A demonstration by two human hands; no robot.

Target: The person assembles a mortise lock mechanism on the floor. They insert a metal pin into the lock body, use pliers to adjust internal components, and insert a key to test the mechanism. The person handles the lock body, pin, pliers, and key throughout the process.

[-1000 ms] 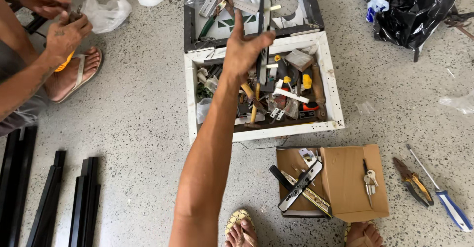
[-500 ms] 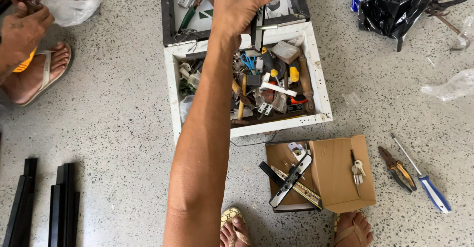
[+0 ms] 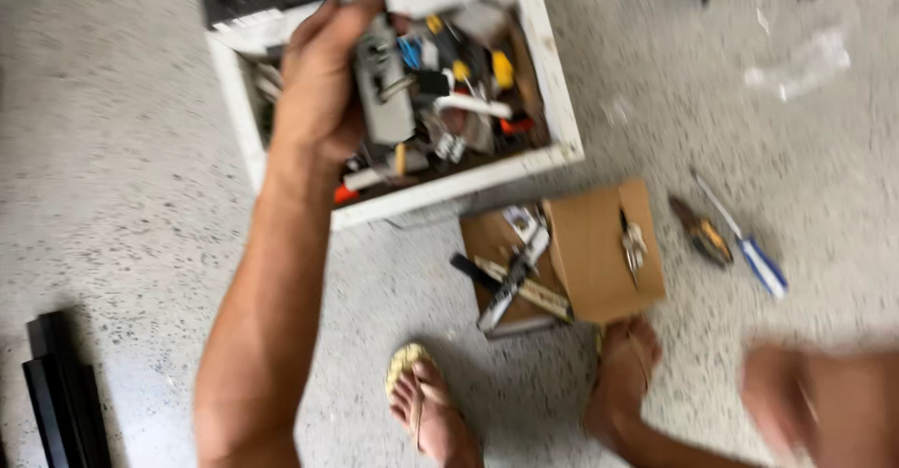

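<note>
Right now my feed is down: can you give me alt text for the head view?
The left hand grips a grey metal part above a white box full of mixed tools on a speckled floor. Nearer, an open cardboard box holds more tools; a blue-handled screwdriver lies beside it. The right hand is a blur at the lower right.

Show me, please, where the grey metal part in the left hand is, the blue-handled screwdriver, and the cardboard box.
grey metal part [image 3: 384,103], head view, on its flat body.
blue-handled screwdriver [image 3: 763,267], head view, on the blue handle.
cardboard box [image 3: 590,253], head view, on its brown flap.
</note>
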